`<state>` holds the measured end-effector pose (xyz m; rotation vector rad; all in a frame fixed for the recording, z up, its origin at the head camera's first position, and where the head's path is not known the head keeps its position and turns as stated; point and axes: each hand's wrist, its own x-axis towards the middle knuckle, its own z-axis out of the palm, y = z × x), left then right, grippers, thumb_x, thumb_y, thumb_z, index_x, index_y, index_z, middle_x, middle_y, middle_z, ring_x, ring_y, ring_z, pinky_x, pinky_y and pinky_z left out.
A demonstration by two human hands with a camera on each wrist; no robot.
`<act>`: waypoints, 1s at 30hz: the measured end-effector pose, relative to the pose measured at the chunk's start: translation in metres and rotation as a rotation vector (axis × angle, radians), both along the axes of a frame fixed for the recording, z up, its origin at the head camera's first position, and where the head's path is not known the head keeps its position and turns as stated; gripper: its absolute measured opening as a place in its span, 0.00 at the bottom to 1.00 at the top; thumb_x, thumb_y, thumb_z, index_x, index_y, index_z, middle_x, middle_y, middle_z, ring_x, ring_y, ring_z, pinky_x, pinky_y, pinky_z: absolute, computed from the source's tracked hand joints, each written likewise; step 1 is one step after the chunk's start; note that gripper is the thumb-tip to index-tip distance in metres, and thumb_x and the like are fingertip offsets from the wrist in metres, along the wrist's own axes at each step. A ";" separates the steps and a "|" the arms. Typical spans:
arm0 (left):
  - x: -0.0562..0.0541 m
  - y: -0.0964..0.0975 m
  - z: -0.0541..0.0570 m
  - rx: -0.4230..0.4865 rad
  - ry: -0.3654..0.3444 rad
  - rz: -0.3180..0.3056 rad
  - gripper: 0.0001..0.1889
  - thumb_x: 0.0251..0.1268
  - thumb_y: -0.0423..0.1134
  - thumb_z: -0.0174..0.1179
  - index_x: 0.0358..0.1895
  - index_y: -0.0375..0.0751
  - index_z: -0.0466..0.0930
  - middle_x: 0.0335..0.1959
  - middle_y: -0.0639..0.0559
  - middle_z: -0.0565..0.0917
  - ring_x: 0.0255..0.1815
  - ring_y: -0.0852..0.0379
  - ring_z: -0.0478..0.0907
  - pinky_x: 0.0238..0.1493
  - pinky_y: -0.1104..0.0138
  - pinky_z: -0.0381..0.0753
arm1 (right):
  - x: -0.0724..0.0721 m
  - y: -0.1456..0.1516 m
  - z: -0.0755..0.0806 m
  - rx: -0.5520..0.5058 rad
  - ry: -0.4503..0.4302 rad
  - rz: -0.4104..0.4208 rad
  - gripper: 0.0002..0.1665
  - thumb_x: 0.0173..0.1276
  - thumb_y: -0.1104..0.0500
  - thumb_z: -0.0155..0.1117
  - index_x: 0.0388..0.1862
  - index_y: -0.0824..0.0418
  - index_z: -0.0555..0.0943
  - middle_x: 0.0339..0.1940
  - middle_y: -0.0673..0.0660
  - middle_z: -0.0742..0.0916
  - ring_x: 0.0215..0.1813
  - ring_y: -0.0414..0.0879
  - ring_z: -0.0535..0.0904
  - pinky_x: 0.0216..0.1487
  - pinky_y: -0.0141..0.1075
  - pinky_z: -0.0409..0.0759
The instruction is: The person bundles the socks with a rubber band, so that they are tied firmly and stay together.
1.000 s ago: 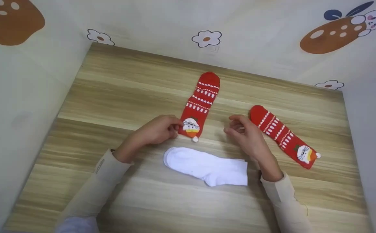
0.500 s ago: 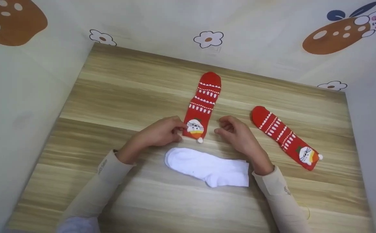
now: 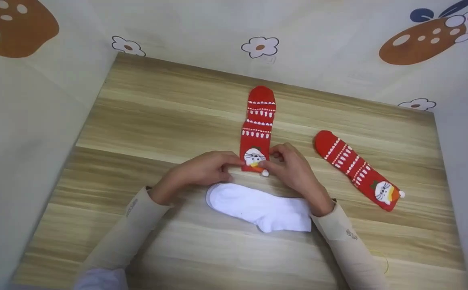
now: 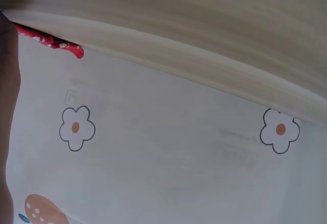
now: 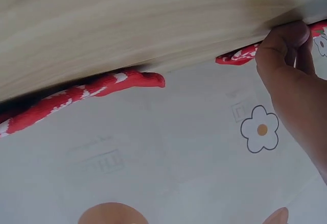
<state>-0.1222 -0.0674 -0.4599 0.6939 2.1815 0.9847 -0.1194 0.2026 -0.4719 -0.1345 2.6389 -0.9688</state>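
A red sock (image 3: 257, 125) with white patterns and an animal face at its cuff lies flat, toe toward the far wall. My left hand (image 3: 208, 167) touches the left edge of its cuff with an outstretched index finger, the thumb held apart below. My right hand (image 3: 294, 169) pinches the cuff's right edge, thumb over the face; in the right wrist view its thumb and fingers meet at the red cloth. A matching red sock (image 3: 357, 169) lies slanted to the right. Nearer the person is a white pair of socks (image 3: 254, 205), one laid on the other.
The wood-grain table (image 3: 145, 112) meets a pale wall (image 3: 193, 24) printed with flowers and orange fruit along its back edge. A thin yellow loop (image 3: 385, 259) shows beside the right sleeve (image 3: 342, 237).
The middle red sock's cuff has shifted right, so the sock lies straighter. My right hand has come left from beside the other red sock onto the cuff. My left hand has moved slightly right.
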 end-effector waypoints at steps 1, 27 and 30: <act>0.000 0.001 -0.001 0.006 -0.002 -0.008 0.28 0.69 0.36 0.67 0.72 0.54 0.76 0.64 0.53 0.82 0.51 0.54 0.78 0.51 0.62 0.82 | 0.000 -0.001 -0.001 0.024 0.012 -0.003 0.30 0.65 0.42 0.75 0.57 0.59 0.81 0.50 0.55 0.83 0.51 0.50 0.78 0.53 0.44 0.78; -0.008 -0.005 0.005 0.036 0.019 0.269 0.29 0.66 0.42 0.71 0.70 0.45 0.75 0.58 0.49 0.83 0.52 0.53 0.81 0.53 0.58 0.84 | -0.005 0.021 0.007 0.053 -0.018 0.081 0.26 0.68 0.57 0.73 0.64 0.58 0.80 0.56 0.59 0.81 0.57 0.53 0.76 0.60 0.49 0.77; -0.009 -0.009 0.004 0.071 0.051 0.288 0.29 0.66 0.40 0.71 0.70 0.44 0.75 0.58 0.47 0.83 0.54 0.51 0.81 0.56 0.56 0.84 | -0.006 0.023 0.009 0.057 -0.017 0.111 0.25 0.68 0.60 0.71 0.63 0.58 0.81 0.55 0.59 0.81 0.57 0.53 0.74 0.58 0.49 0.76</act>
